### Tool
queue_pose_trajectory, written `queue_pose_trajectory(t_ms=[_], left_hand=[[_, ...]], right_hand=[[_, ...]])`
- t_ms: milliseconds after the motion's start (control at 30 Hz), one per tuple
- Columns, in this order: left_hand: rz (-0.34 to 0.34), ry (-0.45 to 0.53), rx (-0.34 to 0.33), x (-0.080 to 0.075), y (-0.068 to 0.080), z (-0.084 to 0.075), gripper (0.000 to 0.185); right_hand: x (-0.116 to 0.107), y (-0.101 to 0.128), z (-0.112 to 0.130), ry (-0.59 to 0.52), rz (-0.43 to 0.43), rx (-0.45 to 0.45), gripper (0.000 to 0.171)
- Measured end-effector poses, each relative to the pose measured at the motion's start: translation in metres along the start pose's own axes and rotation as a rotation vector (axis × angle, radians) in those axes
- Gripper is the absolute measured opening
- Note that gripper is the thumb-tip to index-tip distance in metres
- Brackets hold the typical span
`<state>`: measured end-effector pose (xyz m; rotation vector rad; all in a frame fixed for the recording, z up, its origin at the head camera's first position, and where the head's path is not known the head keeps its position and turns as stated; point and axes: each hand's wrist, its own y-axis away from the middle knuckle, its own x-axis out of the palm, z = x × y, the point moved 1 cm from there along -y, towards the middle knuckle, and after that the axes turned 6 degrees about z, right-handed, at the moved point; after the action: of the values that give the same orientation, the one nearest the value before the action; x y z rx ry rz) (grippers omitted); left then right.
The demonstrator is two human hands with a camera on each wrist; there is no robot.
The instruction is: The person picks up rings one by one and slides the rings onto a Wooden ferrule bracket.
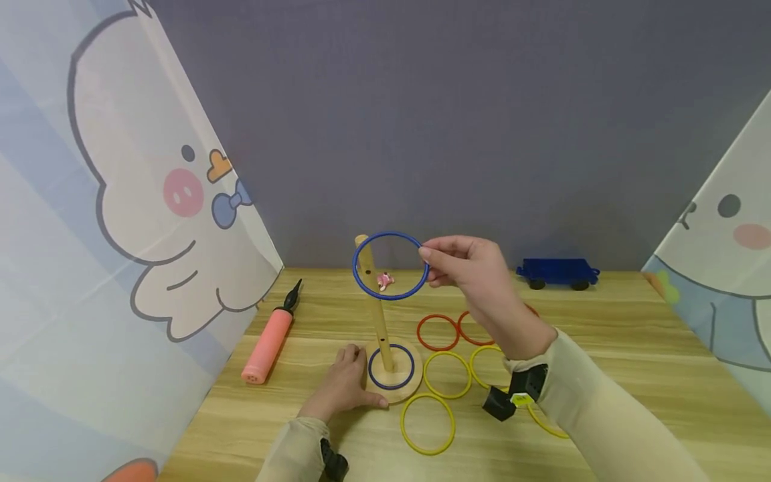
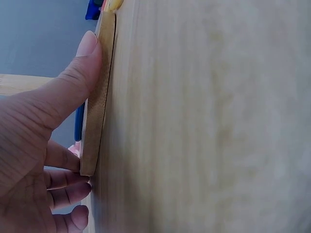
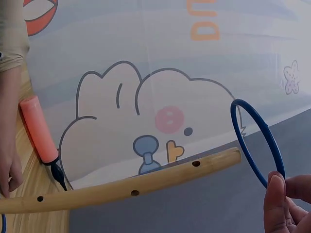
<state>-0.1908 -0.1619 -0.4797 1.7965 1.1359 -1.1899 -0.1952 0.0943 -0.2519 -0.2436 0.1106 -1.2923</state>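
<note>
My right hand (image 1: 476, 268) pinches a blue ring (image 1: 390, 298) between thumb and fingers at its right side. In the right wrist view, the ring hangs just off the top end of a wooden post (image 3: 165, 178) with holes in it. The post rises from a round wooden base (image 1: 418, 376), where another blue ring (image 1: 413, 367) lies around its foot. My left hand (image 1: 345, 385) grips the base's left edge, thumb at the near side and fingers farther back. In the left wrist view, the thumb (image 2: 80, 73) presses along the base's rim.
Red rings (image 1: 438, 350) and several yellow rings (image 1: 427, 454) lie flat right of the base, some partly behind my right arm. A pink hand pump (image 1: 268, 345) lies at the left. A blue toy wagon (image 1: 557, 271) stands at the back right. A small pink figure (image 1: 385, 280) shows through the raised ring.
</note>
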Motion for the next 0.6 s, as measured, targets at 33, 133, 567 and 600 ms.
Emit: queue_pose_trajectory(t_ms=[33, 133, 567, 600], left_hand=[[-0.001, -0.001, -0.001, 0.000, 0.000, 0.000, 0.123], [0.001, -0.004, -0.005, 0.000, -0.001, 0.000, 0.123], [-0.005, -0.021, 0.000, 0.001, -0.001, 0.000, 0.122], [-0.006, -0.022, 0.000, 0.000, -0.001, 0.000, 0.122]], right_hand=[[0.002, -0.001, 0.001, -0.017, -0.003, -0.006, 0.027], [0.006, -0.004, 0.003, -0.066, -0.005, -0.021, 0.026], [0.020, -0.013, -0.008, -0.119, -0.041, 0.016, 0.025], [0.020, -0.013, -0.010, -0.118, -0.043, 0.030, 0.026]])
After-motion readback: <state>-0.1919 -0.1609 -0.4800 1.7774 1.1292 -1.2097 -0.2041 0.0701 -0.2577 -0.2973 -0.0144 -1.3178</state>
